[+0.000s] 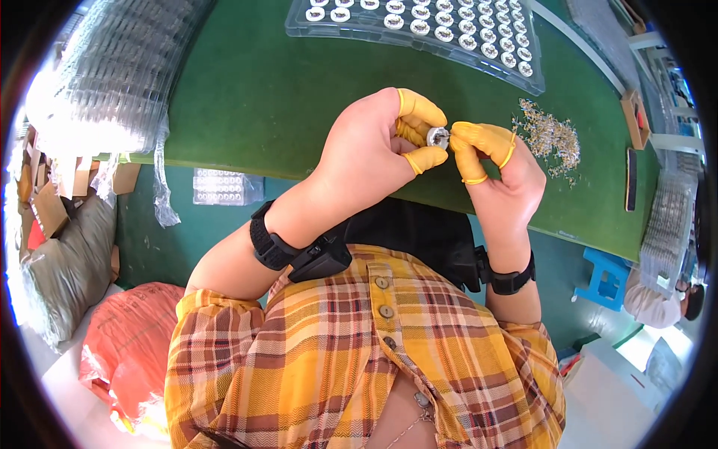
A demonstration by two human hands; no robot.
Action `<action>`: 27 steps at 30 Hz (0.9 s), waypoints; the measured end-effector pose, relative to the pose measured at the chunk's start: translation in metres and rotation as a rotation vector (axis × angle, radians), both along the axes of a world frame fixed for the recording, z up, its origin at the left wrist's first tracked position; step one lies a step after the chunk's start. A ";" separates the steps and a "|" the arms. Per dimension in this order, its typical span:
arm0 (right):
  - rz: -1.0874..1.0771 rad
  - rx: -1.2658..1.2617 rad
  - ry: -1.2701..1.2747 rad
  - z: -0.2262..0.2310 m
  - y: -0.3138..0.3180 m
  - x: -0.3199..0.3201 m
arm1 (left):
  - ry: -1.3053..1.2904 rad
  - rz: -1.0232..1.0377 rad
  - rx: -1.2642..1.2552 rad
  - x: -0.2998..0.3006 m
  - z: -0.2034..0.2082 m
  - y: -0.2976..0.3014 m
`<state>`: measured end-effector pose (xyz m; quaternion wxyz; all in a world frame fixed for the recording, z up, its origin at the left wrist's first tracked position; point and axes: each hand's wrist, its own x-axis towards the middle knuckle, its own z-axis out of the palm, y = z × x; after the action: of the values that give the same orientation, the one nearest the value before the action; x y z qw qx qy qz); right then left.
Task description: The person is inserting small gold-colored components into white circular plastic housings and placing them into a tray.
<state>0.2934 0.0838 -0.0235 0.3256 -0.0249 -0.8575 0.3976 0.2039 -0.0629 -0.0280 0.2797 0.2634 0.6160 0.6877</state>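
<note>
My left hand (364,142), with yellow finger cots on its fingertips, is closed around a small round white-and-metal part (437,138) above the green table. Meeting it from the other side is my right hand (502,157), also in yellow finger cots, its thumb and fingers pinched at the part's face. Whatever lies between those right fingertips is hidden or too small to name. Beyond both hands sits a clear plastic tray (336,31) holding rows of similar round parts. Close to my right hand, a loose pile of tiny metal pieces (552,139) is spread on the table.
Stacked clear trays (112,82) rise at the table's left. A small wooden box (636,120) and a dark strip (630,179) lie near the right edge. Below are a blue stool (603,278), a red bag (131,340) and another person (658,303).
</note>
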 end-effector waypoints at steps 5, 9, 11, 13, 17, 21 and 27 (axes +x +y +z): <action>0.040 0.159 0.088 0.008 0.001 0.005 | 0.133 -0.008 -0.044 0.007 0.009 -0.002; 0.079 -0.035 -0.007 0.019 0.004 0.017 | 0.162 -0.022 -0.012 0.018 0.027 -0.001; 0.086 -0.171 -0.026 0.021 0.000 0.026 | 0.365 -0.049 -0.039 0.024 0.032 -0.005; 0.107 -0.310 -0.084 0.028 -0.004 0.036 | 0.557 -0.043 -0.058 0.032 0.037 -0.011; 0.130 -0.411 -0.163 0.024 -0.010 0.058 | 0.767 -0.096 -0.081 0.045 0.036 -0.023; 0.191 -0.423 -0.328 0.023 -0.017 0.074 | 0.830 -0.185 -0.132 0.054 0.035 -0.037; 0.024 -0.296 -0.353 0.013 0.022 0.047 | 0.280 -0.087 -0.115 0.043 0.013 -0.048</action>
<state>0.3405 0.1056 -0.0101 0.1587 -0.1313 -0.8336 0.5125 0.2465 -0.1106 -0.0153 0.2355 0.3666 0.6753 0.5951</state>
